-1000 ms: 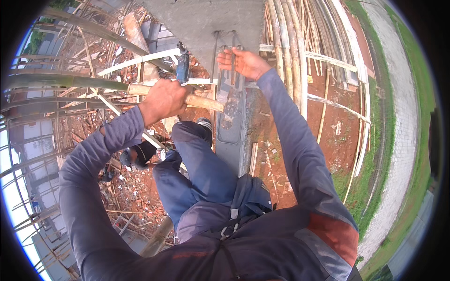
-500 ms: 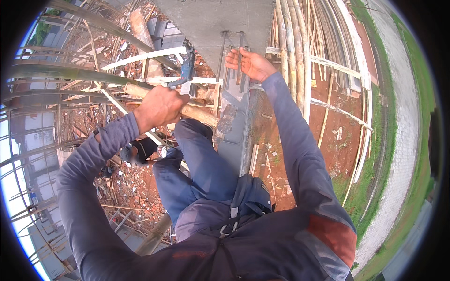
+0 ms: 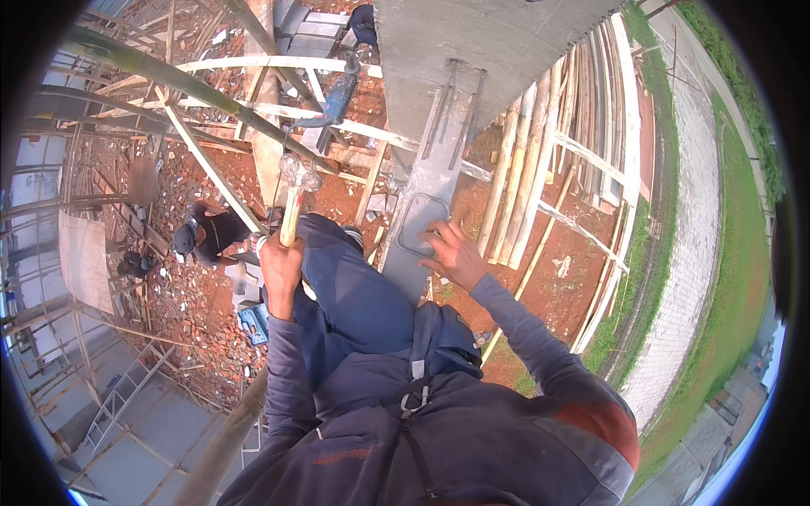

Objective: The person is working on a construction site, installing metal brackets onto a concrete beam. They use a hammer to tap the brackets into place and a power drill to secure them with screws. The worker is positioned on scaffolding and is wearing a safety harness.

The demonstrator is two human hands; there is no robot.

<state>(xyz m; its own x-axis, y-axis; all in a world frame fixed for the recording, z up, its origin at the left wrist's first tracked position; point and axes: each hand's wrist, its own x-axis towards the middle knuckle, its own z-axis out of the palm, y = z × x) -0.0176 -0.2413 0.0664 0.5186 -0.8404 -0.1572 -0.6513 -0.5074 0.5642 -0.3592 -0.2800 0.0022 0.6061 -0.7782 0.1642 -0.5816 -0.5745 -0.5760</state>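
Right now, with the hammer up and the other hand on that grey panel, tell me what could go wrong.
1. The left hand holds the hammer raised above a person on the rubble far below; if dropped, it may hit them.
2. The right hand lies flat on the grey panel, not gripping, so it gives little hold at this height.
3. A hammer swing toward the panel could catch the right hand's fingers.

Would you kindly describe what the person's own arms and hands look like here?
Both arms wear long grey-blue sleeves reaching the wrists. The right sleeve shows an orange-red patch near the shoulder. The left hand and right hand are bare, without gloves.
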